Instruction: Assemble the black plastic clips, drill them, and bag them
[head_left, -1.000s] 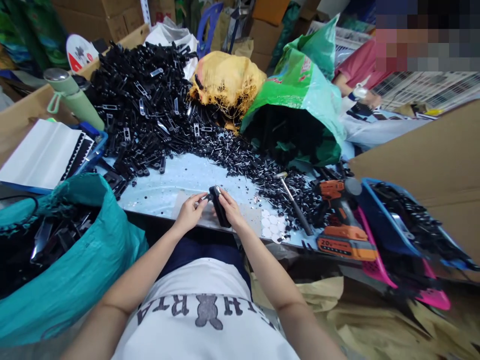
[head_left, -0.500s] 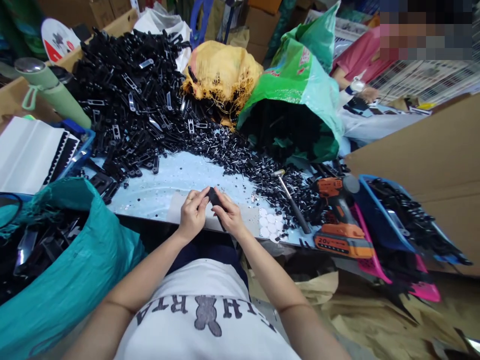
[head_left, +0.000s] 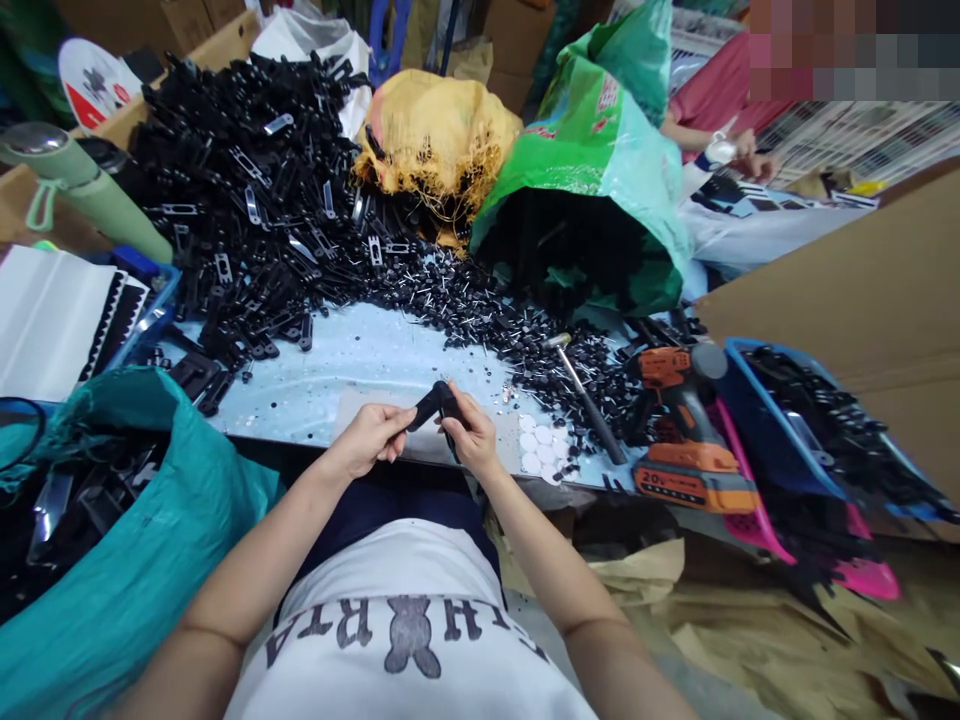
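Both hands grip a black hinged part (head_left: 429, 405), bent at an angle, at the near edge of the table. My left hand (head_left: 370, 436) pinches its left end between thumb and fingers. Wrapped round its right side, my right hand (head_left: 471, 432) partly hides that portion. A heap of small black pins (head_left: 480, 310) lies beyond the hands. Farther left rises a large pile of black flat parts (head_left: 255, 180), some with metal plates. Right of my right hand lie several white round discs (head_left: 541, 445), and past them a hammer (head_left: 589, 398).
An orange cordless drill (head_left: 686, 430) stands at the right edge near a blue basket (head_left: 787, 430) of black parts. A teal sack (head_left: 202, 500) is at the left. Behind the heaps are a green bag (head_left: 577, 150) and a yellow sack (head_left: 442, 130). A co-worker's hands (head_left: 750, 160) show at upper right.
My left hand has moved left and slightly down, away from my right. The black part between them now shows longer and bent.
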